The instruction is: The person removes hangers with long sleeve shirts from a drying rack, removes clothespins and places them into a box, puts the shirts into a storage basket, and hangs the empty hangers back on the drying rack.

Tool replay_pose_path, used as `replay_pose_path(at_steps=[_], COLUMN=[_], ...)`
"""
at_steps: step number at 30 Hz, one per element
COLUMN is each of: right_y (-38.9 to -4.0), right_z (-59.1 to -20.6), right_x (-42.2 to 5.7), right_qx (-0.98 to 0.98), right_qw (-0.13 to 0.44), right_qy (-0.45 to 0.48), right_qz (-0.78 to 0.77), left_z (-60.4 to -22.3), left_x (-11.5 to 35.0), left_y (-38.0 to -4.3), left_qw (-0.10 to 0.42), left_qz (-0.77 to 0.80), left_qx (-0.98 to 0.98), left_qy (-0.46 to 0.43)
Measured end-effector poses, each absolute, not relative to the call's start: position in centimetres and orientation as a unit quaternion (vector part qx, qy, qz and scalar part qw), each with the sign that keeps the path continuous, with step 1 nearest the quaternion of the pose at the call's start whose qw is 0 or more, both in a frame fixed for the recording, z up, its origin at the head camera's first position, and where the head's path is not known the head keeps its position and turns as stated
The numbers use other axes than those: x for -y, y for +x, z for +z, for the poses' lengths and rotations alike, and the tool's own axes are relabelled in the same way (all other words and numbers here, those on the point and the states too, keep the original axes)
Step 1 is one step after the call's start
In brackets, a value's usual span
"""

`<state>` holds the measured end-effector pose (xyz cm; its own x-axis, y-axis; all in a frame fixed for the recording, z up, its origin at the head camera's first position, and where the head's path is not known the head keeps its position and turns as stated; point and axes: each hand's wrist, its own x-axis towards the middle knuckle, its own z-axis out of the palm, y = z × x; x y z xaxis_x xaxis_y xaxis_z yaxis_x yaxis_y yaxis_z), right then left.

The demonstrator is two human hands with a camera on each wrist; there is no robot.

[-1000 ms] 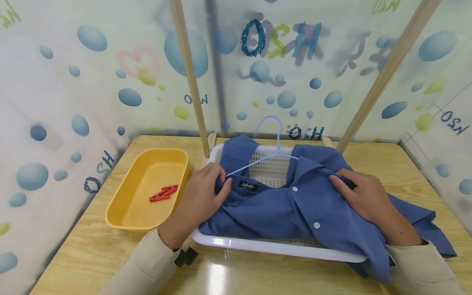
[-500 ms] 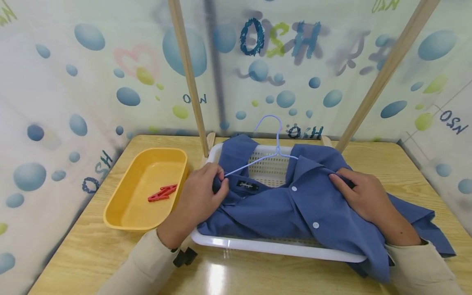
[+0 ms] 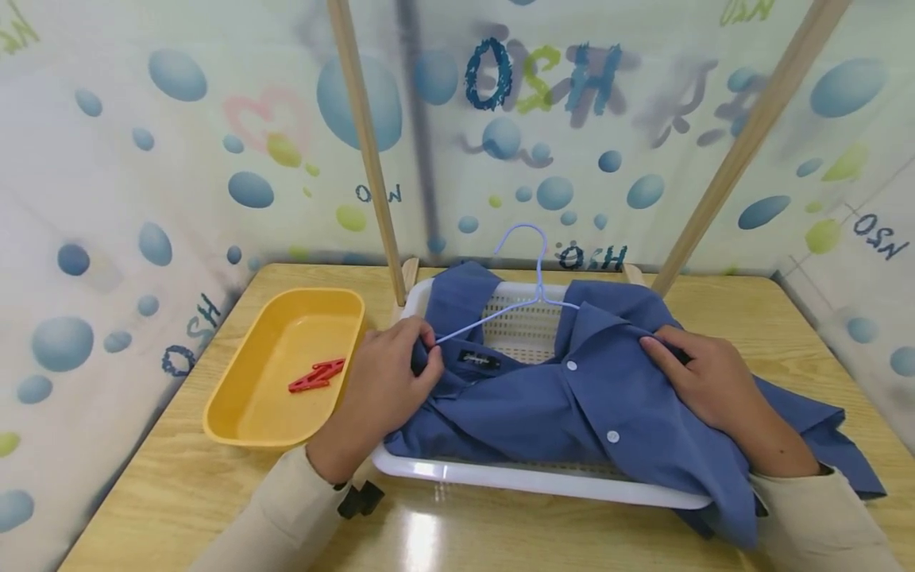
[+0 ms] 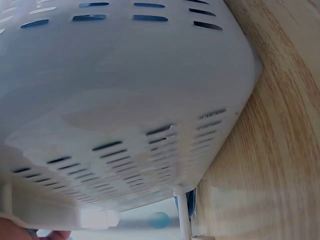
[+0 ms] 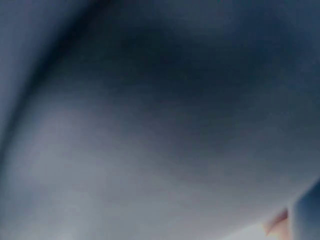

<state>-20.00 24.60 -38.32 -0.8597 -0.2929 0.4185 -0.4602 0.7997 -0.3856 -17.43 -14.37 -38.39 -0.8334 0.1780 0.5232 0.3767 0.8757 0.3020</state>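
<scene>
A blue button-up shirt (image 3: 515,421) lies spread over a white slotted basket (image 3: 543,485), one part hanging past the basket's right side. Inside its neck sits a pale purple wire hanger (image 3: 539,274), hook upward; the hanger's right arm runs under the cloth. My left hand (image 3: 389,369) pinches the shirt's shoulder by the collar, where the hanger's left arm ends. With my right hand (image 3: 715,385) I grip the other shoulder, thumb on top of the cloth. The left wrist view shows mostly the basket's outer wall (image 4: 125,90); blurred blue cloth (image 5: 175,75) fills the right wrist view.
To the left stands a yellow tub (image 3: 243,405) with red clothespins (image 3: 317,375) in it. Two wooden poles, a left pole (image 3: 368,151) and a right pole (image 3: 750,151), rise behind the basket. All stands on a wooden table (image 3: 171,500) against a patterned wall.
</scene>
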Motion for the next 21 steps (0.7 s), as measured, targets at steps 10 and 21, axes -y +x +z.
replay_pose_path(at_steps=[10, 21], right_y=[-20.0, -19.9], right_z=[-37.7, -37.1], right_x=[-24.9, -25.5], right_qx=[0.924, 0.912], right_qw=[0.207, 0.249], right_qy=[0.208, 0.225], right_qz=[0.245, 0.234], left_z=[-38.4, -38.4], left_x=[14.5, 14.6], left_y=[-17.4, -17.4], left_qw=[0.250, 0.262], left_qz=[-0.206, -0.198], left_qx=[0.936, 0.931], left_qy=[-0.137, -0.161])
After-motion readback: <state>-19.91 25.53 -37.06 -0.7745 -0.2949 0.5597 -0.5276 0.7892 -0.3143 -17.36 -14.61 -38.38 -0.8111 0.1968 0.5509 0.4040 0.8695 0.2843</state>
